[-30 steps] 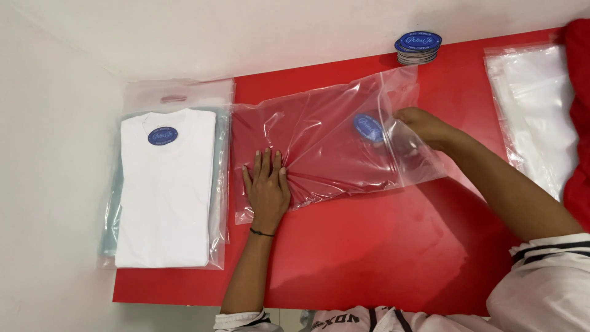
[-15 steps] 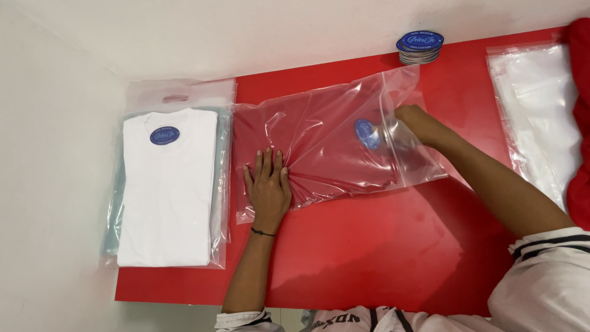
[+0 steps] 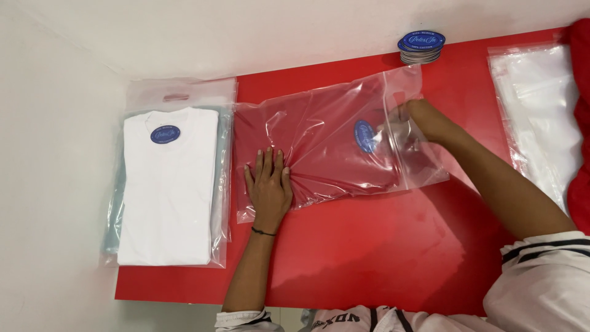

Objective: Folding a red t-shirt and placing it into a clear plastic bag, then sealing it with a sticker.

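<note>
A clear plastic bag (image 3: 319, 117) lies across the middle of the red table (image 3: 369, 258). Inside it is a folded red shirt (image 3: 326, 160) with a blue oval tag (image 3: 365, 136). My left hand (image 3: 268, 190) lies flat with fingers spread on the bag's left end, where the plastic is bunched into creases. My right hand (image 3: 418, 120) reaches into the bag's open right end beside the blue tag; its fingers are partly veiled by the plastic and rest on the shirt's collar end.
A pile of bagged shirts, white one on top (image 3: 169, 184), sits at the table's left edge. A stack of blue oval tags (image 3: 420, 47) stands at the back. Empty clear bags (image 3: 538, 110) lie at the right, beside red cloth (image 3: 579, 123).
My right hand has pushed a little further left into the bag with the shirt's tagged end. My left hand stays pressed on the bag's left end.
</note>
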